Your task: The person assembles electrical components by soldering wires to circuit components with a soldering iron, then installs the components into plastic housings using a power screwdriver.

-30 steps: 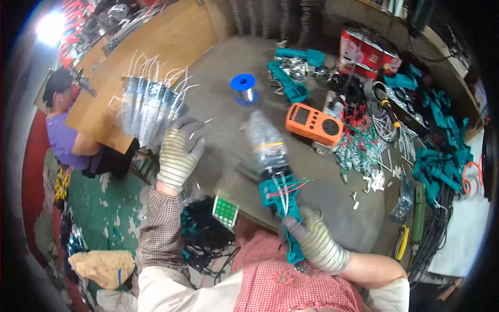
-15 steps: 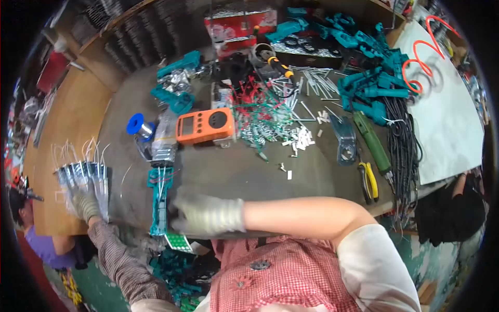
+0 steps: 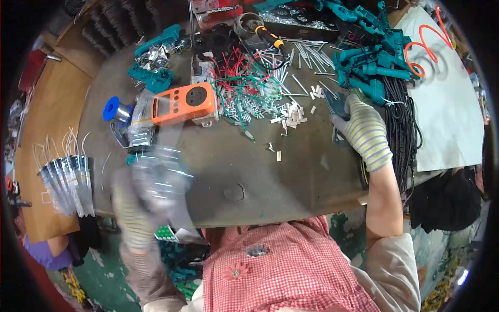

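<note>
My left hand [image 3: 134, 210], in a striped glove and smeared by motion, is at the near left table edge. It holds a clear plastic packet [image 3: 162, 179] with shiny strips, blurred too. Under the packet, a teal tool housing [image 3: 134, 158] is mostly hidden. My right hand [image 3: 368, 130], gloved, is at the right side, closed over a green electric screwdriver [image 3: 357, 94]; only the tool's far end shows. Beside its fingers lies a dark teal part in clear plastic [image 3: 335, 104]. Yellow-handled pliers [image 3: 363, 171] are partly covered by the right wrist.
Several packets with white wires [image 3: 67, 184] lie on the wooden board at left. An orange meter [image 3: 184, 103], a solder spool [image 3: 117, 111], terminals and wires [image 3: 249, 99], and screws [image 3: 314, 57] occupy the middle. Teal housings [image 3: 371, 67] and black cables [image 3: 400, 135] are at right.
My left hand has left the row of packets and moved right with a packet. My right hand has gone from the teal housing to the green screwdriver at right. The view has shifted.
</note>
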A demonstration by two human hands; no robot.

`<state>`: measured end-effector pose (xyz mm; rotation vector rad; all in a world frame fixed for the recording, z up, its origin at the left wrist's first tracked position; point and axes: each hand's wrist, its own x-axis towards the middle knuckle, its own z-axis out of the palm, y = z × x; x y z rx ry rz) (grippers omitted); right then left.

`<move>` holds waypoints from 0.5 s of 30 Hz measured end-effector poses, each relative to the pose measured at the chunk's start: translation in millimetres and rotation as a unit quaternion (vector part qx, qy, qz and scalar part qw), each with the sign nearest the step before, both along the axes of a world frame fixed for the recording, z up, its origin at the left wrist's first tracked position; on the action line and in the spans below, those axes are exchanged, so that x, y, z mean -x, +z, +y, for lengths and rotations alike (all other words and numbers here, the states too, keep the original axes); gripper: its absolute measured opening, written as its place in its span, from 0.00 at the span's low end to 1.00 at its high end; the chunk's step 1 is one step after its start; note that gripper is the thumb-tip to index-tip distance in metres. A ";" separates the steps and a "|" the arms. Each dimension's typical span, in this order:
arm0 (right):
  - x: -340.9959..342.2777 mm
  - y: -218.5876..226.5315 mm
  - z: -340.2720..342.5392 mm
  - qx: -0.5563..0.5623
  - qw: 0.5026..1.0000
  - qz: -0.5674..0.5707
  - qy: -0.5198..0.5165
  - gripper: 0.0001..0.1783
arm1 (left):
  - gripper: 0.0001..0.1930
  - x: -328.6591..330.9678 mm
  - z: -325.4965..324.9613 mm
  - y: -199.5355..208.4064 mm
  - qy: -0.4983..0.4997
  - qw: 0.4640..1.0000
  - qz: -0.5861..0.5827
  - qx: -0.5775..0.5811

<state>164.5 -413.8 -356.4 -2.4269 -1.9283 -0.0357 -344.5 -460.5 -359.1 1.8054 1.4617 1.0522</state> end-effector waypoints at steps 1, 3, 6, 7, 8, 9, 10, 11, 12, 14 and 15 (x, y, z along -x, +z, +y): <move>-1.0 -3.0 -1.5 -0.013 0.999 0.027 -0.014 0.27 | 0.38 -34.2 -4.2 1.9 -0.060 0.948 0.269 -0.161; -3.3 -6.1 -6.9 -0.024 0.998 0.059 -0.022 0.25 | 0.52 -62.7 -7.6 -7.5 -0.189 0.938 0.261 -0.131; -10.6 -11.8 -19.6 -0.078 0.991 0.111 -0.019 0.22 | 0.52 -82.6 -11.3 -18.9 -0.219 0.915 0.335 -0.053; -13.5 -11.2 -24.1 -0.102 0.988 0.118 -0.022 0.21 | 0.52 -87.0 -10.6 -14.1 -0.212 0.913 0.348 -0.027; -14.3 -11.1 -27.1 -0.127 0.984 0.126 -0.024 0.19 | 0.52 -91.0 -9.7 -9.7 -0.202 0.910 0.362 0.000; -12.6 -8.0 -30.7 -0.152 0.979 0.134 -0.025 0.18 | 0.52 -98.0 -8.1 -7.0 -0.204 0.909 0.363 0.001; -7.5 -0.5 -39.5 -0.162 0.970 0.178 -0.037 0.16 | 0.52 -108.2 -5.5 -4.6 -0.230 0.921 0.315 -0.016; -0.4 0.5 -44.1 -0.159 0.969 0.184 -0.032 0.16 | 0.52 -121.1 -5.1 -0.5 -0.250 0.930 0.269 -0.030; 7.6 3.8 -50.3 -0.155 0.920 0.360 -0.011 0.16 | 0.49 -139.5 -2.8 7.1 -0.268 0.924 0.274 -0.017; 23.1 17.5 -60.5 -0.069 0.839 0.539 0.012 0.18 | 0.46 -162.0 5.6 -3.4 -0.292 0.911 0.289 -0.026; 28.8 10.4 -65.5 -0.036 0.806 0.591 0.013 0.17 | 0.42 -169.9 12.2 -6.6 -0.318 0.897 0.304 -0.039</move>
